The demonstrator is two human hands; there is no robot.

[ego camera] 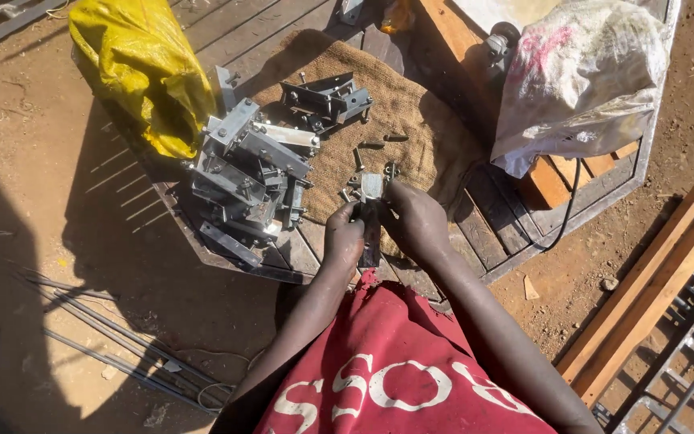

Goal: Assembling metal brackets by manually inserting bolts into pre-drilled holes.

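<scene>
Both my hands hold one grey metal bracket (371, 193) upright over the edge of a low metal platform. My left hand (343, 239) grips its lower part. My right hand (413, 219) closes around its upper right side, fingers at a bolt near the top. Just beyond the bracket, several loose bolts (371, 146) lie on a piece of brown burlap (411, 120).
A heap of assembled grey brackets (246, 173) stands left of my hands, a smaller one (327, 98) farther back. A yellow bag (142, 68) sits at back left, a white sack (580, 76) at right. Wooden planks (644, 289) and a metal grate (684, 370) lie at right, thin rods (114, 337) on the dirt at left.
</scene>
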